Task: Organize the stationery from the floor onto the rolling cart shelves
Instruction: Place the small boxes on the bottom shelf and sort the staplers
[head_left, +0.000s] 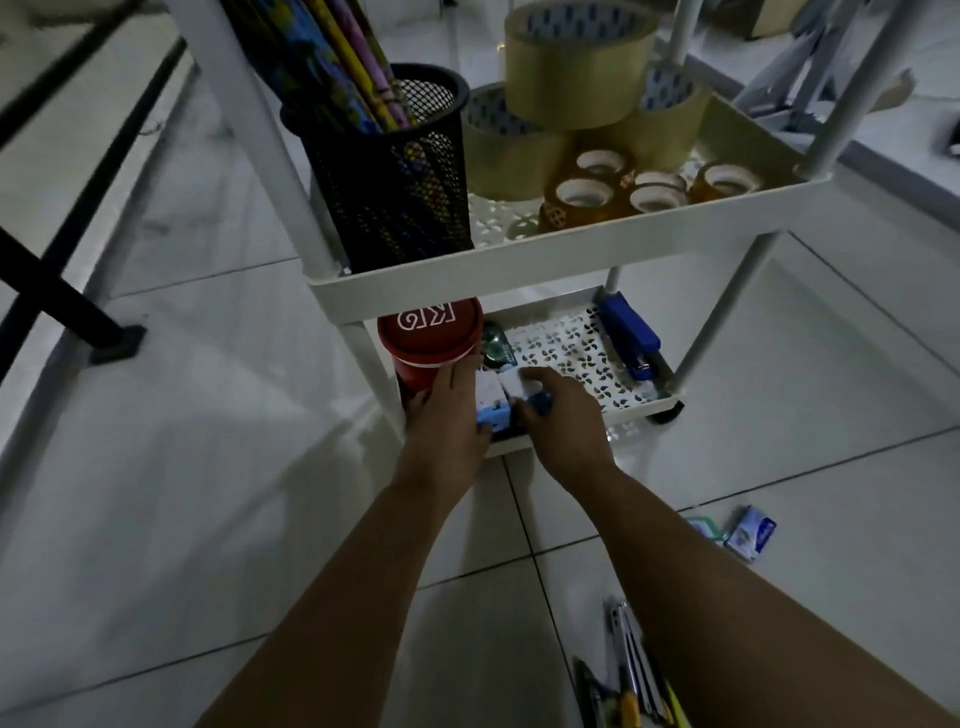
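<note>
White floor tiles (208, 415) hold leftover pens (631, 686); tape rolls (576, 67) sit shelved while both hands, left hand (447, 415) and right hand (563, 415), grip small boxes (496, 400) on the cart's bottom shelf (571, 353).

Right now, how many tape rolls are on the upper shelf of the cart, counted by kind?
Large brown packing tape rolls: 3
Small clear tape rolls: 5, as far as can be seen; the group is crowded and dim
Total: 8 rolls on the upper shelf
</note>
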